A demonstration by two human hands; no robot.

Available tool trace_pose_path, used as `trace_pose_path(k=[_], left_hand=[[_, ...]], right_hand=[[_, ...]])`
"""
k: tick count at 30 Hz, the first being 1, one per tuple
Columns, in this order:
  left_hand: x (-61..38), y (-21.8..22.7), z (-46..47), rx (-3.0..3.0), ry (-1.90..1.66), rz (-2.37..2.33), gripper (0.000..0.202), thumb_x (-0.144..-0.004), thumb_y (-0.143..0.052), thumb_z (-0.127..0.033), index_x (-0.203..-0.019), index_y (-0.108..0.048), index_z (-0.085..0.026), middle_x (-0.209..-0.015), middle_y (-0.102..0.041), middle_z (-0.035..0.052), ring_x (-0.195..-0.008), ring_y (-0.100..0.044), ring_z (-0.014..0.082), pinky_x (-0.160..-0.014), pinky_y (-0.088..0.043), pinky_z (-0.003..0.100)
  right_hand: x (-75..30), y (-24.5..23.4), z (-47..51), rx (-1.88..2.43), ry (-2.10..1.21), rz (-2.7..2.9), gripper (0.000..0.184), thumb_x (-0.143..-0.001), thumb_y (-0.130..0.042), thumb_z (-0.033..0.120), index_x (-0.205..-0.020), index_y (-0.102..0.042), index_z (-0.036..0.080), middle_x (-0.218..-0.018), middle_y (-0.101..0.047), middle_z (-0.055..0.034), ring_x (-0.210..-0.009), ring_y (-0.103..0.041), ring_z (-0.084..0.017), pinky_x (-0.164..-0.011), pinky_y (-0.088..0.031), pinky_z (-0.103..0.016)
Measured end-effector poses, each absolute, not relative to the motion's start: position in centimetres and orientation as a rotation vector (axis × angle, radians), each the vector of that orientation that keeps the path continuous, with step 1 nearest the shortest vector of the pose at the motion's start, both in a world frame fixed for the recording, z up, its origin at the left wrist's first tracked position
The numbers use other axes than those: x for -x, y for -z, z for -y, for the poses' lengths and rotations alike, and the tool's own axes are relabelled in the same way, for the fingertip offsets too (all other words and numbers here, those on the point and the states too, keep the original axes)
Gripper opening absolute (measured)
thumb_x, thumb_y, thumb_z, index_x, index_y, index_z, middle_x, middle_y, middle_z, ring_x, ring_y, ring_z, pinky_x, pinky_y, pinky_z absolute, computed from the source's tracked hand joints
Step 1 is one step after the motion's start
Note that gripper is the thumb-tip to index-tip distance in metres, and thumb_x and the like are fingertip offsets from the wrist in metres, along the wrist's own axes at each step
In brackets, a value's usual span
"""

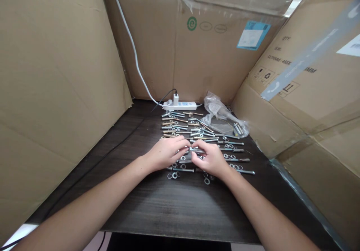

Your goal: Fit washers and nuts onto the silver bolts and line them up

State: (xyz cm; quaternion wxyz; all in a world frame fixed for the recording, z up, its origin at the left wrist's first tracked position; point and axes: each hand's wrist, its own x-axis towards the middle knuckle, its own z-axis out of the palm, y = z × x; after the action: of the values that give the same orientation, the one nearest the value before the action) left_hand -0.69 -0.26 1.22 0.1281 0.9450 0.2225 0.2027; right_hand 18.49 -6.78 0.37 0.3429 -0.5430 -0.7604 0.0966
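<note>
Over the rows of hardware, my left hand [172, 151] and my right hand [209, 157] meet fingertip to fingertip. Between them is a small silver bolt [192, 149] with what looks like a nut on it. Fingers of both hands are closed on this piece, and they hide most of its length. Around and below the hands lie long bolts [185, 170], loose washers [207, 181] and metal rings [169, 176]. More bolts with sleeves [243, 160] reach out to the right of my right hand.
A white power strip [184, 105] with a plugged-in adapter stands behind the hardware. A clear plastic bag [218, 110] with metal pieces lies at the back right. A black cable [112, 149] crosses the dark table [168, 209]. Cardboard walls [152, 37] enclose three sides.
</note>
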Motion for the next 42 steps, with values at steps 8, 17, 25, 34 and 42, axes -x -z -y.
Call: trace_pose_path(k=[8, 17, 25, 34, 42], left_hand=[[0.59, -1.39, 0.27, -2.782, -0.584, -0.686, 0.023, -0.096, -0.039, -0.032, -0.097, -0.059, -0.021, -0.091, -0.059, 0.0001, -0.079, -0.058, 0.0121, -0.064, -0.042, 0.022], [0.83, -1.36, 0.46, -2.774, -0.628, -0.651, 0.021, -0.095, -0.039, -0.028, -0.100, -0.058, -0.022, -0.089, -0.053, 0.0002, -0.071, -0.054, 0.0102, -0.060, -0.040, 0.021], [0.70, -1.45, 0.23, -2.782, -0.591, -0.664, 0.021, -0.095, -0.039, -0.031, -0.099, -0.058, -0.021, -0.091, -0.058, 0.0002, -0.078, -0.057, 0.0123, -0.064, -0.040, 0.022], [0.74, -1.59, 0.37, -2.783, -0.665, -0.695, 0.022, -0.095, -0.041, -0.032, -0.108, -0.056, -0.022, -0.094, -0.057, 0.0009, -0.076, -0.057, 0.0116, -0.063, -0.042, 0.022], [0.85, -1.27, 0.35, -2.792, -0.664, -0.623, 0.023, -0.094, -0.041, -0.026, -0.106, -0.060, -0.024, -0.091, -0.055, 0.0011, -0.073, -0.055, 0.0104, -0.061, -0.041, 0.021]], right_hand=[[-18.57, -0.19, 6.73, 1.394, -0.253, 1.974, 0.013, -0.075, -0.055, 0.025, -0.084, -0.061, 0.018, -0.062, -0.061, 0.0024, -0.047, -0.048, -0.009, -0.049, -0.036, -0.020], [-18.59, -0.13, 6.68, 1.386, -0.260, 1.974, 0.013, -0.075, -0.056, 0.026, -0.085, -0.062, 0.019, -0.063, -0.062, 0.0019, -0.048, -0.050, -0.010, -0.050, -0.036, -0.020], [-18.58, -0.11, 6.69, 1.400, -0.228, 1.977, 0.013, -0.075, -0.056, 0.026, -0.084, -0.061, 0.018, -0.061, -0.061, 0.0027, -0.046, -0.049, -0.009, -0.049, -0.035, -0.020], [-18.69, 0.06, 6.58, 1.393, -0.242, 1.971, 0.014, -0.076, -0.056, 0.026, -0.086, -0.061, 0.018, -0.066, -0.063, 0.0016, -0.048, -0.049, -0.009, -0.050, -0.036, -0.020], [-18.48, -0.38, 6.77, 1.383, -0.247, 1.969, 0.015, -0.075, -0.056, 0.025, -0.087, -0.063, 0.018, -0.063, -0.062, 0.0021, -0.048, -0.049, -0.009, -0.050, -0.035, -0.020]])
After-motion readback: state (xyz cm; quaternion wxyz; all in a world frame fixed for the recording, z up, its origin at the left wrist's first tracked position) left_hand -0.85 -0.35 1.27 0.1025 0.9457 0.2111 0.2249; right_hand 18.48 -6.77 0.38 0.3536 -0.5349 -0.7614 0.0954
